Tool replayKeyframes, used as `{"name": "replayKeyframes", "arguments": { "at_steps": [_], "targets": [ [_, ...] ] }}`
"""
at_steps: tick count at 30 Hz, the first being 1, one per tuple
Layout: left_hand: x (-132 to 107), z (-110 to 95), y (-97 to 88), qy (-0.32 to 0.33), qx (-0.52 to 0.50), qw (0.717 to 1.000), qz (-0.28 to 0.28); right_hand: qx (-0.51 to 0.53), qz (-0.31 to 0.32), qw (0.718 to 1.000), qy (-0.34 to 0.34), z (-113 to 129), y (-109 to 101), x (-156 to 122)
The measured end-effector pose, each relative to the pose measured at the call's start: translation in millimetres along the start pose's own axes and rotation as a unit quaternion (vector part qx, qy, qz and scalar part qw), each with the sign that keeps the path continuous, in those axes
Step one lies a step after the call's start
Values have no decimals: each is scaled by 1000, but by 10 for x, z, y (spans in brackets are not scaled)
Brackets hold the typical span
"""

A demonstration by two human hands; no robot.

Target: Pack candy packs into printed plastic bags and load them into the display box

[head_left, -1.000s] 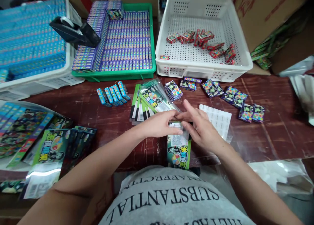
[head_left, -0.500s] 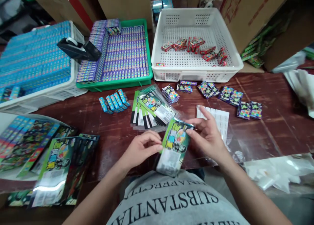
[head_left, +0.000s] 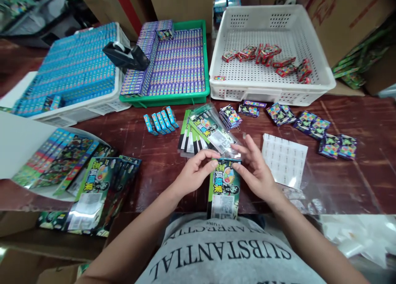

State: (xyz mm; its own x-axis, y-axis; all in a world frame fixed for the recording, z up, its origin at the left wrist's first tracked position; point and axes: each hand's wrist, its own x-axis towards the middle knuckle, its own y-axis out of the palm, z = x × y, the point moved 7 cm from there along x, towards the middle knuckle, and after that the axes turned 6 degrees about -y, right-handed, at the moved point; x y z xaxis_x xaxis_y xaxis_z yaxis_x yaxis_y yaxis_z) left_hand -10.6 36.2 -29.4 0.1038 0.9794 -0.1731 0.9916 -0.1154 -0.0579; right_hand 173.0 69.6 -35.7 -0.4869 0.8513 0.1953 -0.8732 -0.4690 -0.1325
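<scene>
A green and black printed candy packet (head_left: pixel 225 185) in a clear sleeve lies at the table's front edge, close to my shirt. My left hand (head_left: pixel 199 170) pinches its upper left corner between thumb and fingers. At the upper right corner, my right hand (head_left: pixel 255 168) grips it with the thumb, its other fingers spread over the clear film. Just beyond both hands lies a fanned pile of similar packets (head_left: pixel 207 129) in clear sleeves. A white sheet of small stickers (head_left: pixel 285 158) rests to the right of my right hand.
Small blue boxes (head_left: pixel 161 121) and purple boxes (head_left: pixel 310 125) stand in groups on the table. Behind are a green tray (head_left: pixel 206 61) of purple boxes, a white crate (head_left: pixel 272 92) with red boxes, and a tape dispenser (head_left: pixel 126 57). More packets (head_left: pixel 93 193) lie at left.
The packet has turned from tilted to nearly straight. My left hand has moved from its left side up to the top edge, close to my right hand. The view has shifted left.
</scene>
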Motion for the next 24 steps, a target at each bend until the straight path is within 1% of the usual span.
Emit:
{"name": "replayKeyframes", "arguments": {
  "at_steps": [2,4,6,8,11,14,16,18,21,24],
  "targets": [
    [11,-31,-46,12,22,999,-26,5,-14,1000,8,-24,32,-31],
    [17,-12,-47,5,17,999,-30,4,7,1000,18,-35,96,-62],
    [20,30,-28,-4,-11,1000,-27,-12,25,1000,12,-17,146,-78],
    [24,59,-26,-5,-44,999,-32,-19,5,1000,-9,19,140,-70],
    [31,51,-63,-6,-71,997,-43,17,-48,999,-17,33,81,-38],
    [34,5,-52,-33,-38,999,-10,55,-56,997,11,15,46,-5],
    [32,-31,-39,-51,-7,999,-1,76,-63,994,39,13,25,10],
    [41,-64,-34,-60,11,998,-16,92,-80,990,71,17,14,22],
    [98,-102,-29,-72,21,996,-44,109,-123,980,112,32,10,58],
    [187,-164,-35,-78,25,996,-47,124,-160,967,157,21,-1,106]
  ]
}}
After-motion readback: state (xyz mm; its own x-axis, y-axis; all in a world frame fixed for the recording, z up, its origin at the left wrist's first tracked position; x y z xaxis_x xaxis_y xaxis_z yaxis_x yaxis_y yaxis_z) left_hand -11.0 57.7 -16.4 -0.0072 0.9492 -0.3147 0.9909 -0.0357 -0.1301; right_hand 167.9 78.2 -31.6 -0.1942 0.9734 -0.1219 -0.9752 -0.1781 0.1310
